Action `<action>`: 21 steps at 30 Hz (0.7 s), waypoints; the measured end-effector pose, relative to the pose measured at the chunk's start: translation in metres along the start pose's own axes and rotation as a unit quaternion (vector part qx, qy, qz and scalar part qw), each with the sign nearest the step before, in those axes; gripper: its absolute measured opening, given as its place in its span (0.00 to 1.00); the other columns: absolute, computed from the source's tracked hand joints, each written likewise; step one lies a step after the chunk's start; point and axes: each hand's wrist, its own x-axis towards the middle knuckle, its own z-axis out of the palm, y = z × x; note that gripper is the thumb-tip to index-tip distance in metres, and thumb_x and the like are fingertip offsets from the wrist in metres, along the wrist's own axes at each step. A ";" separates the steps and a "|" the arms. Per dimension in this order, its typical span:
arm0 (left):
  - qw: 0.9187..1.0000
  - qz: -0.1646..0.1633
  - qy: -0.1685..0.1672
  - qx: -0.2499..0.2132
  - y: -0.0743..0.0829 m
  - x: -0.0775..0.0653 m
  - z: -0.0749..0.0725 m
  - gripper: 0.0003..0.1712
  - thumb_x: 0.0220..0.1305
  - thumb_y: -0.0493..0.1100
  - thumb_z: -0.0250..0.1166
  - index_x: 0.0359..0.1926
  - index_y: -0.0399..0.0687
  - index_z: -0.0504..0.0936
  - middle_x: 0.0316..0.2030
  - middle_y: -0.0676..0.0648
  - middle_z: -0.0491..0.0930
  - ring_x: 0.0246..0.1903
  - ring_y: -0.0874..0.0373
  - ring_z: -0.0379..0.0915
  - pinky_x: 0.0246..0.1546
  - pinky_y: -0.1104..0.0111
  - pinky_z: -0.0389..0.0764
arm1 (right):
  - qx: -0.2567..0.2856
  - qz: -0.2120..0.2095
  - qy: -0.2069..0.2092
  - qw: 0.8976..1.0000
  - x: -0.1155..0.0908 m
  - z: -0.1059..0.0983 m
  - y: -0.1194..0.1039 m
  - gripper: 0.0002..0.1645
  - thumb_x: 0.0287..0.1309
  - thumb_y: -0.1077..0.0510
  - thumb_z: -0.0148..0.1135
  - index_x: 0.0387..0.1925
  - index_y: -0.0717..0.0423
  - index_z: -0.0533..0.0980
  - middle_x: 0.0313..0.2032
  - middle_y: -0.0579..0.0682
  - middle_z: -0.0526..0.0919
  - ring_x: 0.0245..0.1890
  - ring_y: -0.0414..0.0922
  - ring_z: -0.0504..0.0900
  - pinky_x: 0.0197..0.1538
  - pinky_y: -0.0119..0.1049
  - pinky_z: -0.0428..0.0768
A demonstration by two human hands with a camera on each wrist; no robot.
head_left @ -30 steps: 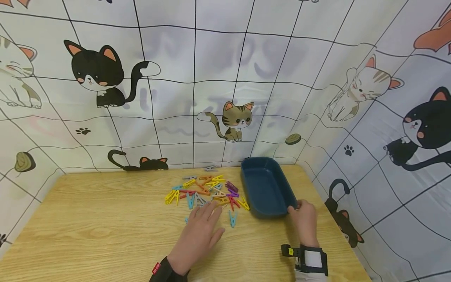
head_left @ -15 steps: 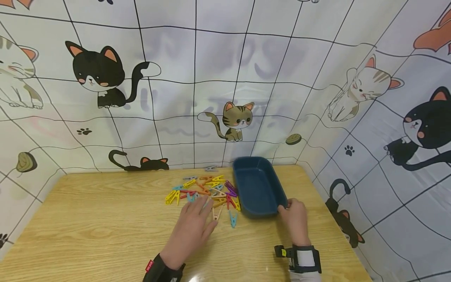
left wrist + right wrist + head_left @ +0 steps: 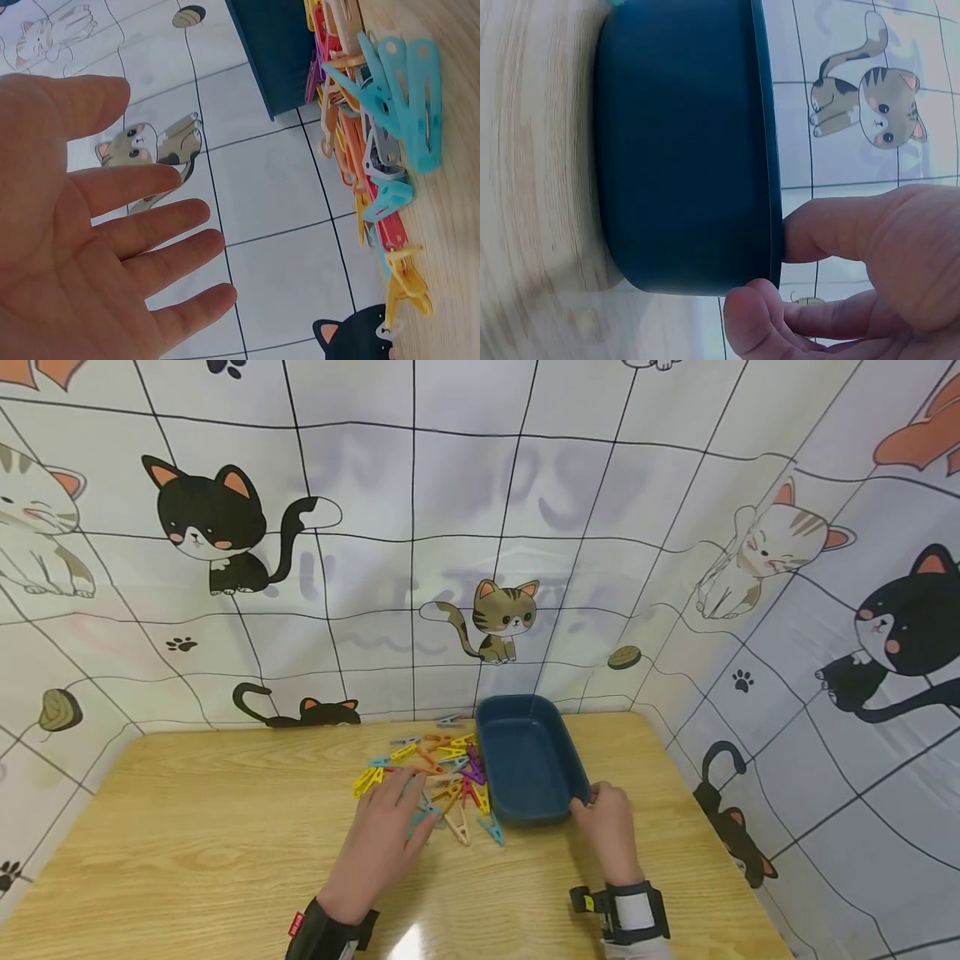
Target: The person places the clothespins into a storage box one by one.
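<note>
A dark blue rectangular tub [image 3: 532, 768] stands on the table, its left side against a pile of clothespins. My right hand [image 3: 606, 828] pinches its near right corner; in the right wrist view the thumb is on one side of the rim [image 3: 769, 150] and the fingers on the other. My left hand [image 3: 378, 835] hovers at the near left of the clothespins [image 3: 450, 777], fingers spread and holding nothing. Turquoise clothespins [image 3: 424, 105], a yellow one [image 3: 409, 285], and red, orange and purple ones show in the left wrist view, apart from the palm [image 3: 67, 247].
The wooden table [image 3: 225, 835] extends to the left and in front of the hands. Behind it and on the right hangs a white cloth [image 3: 375, 568] with a grid and cartoon cats. One grey clothespin [image 3: 450, 721] lies at the far edge.
My right hand has slid the tub left, pressing it into the clothespins and shifting some along. My left hand has moved left and slightly back over the near clothespins.
</note>
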 end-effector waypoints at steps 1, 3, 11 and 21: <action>1.000 -0.003 0.001 -0.001 -0.001 0.000 0.000 0.34 0.69 0.50 0.70 0.69 0.38 0.75 0.69 0.35 0.71 0.69 0.37 0.68 0.68 0.42 0.67 | 0.001 -0.003 0.002 1.000 -0.001 0.001 -0.001 0.20 0.56 0.63 0.68 0.42 0.79 0.77 0.36 0.68 0.80 0.37 0.60 0.80 0.38 0.53 0.80; 1.000 -0.009 0.001 -0.005 -0.003 0.000 -0.001 0.34 0.69 0.50 0.69 0.69 0.37 0.75 0.69 0.35 0.71 0.69 0.37 0.68 0.68 0.42 0.66 | 0.002 -0.007 0.004 1.000 -0.002 0.003 -0.004 0.20 0.56 0.63 0.68 0.42 0.79 0.78 0.36 0.68 0.80 0.37 0.60 0.80 0.37 0.52 0.80; 1.000 -0.022 0.006 -0.005 -0.010 -0.003 -0.007 0.34 0.69 0.48 0.70 0.68 0.33 0.74 0.69 0.33 0.71 0.68 0.36 0.68 0.65 0.40 0.69 | 0.010 -0.020 -0.001 1.000 -0.005 0.008 -0.012 0.18 0.54 0.64 0.69 0.40 0.78 0.78 0.33 0.63 0.78 0.34 0.56 0.78 0.34 0.48 0.78; 0.998 -0.052 0.030 -0.036 -0.016 -0.009 -0.010 0.33 0.69 0.45 0.70 0.67 0.28 0.74 0.65 0.29 0.74 0.64 0.33 0.72 0.63 0.40 0.72 | 0.019 -0.031 -0.059 0.998 -0.001 -0.005 -0.007 0.21 0.62 0.61 0.66 0.48 0.79 0.78 0.39 0.67 0.82 0.35 0.56 0.81 0.36 0.50 0.81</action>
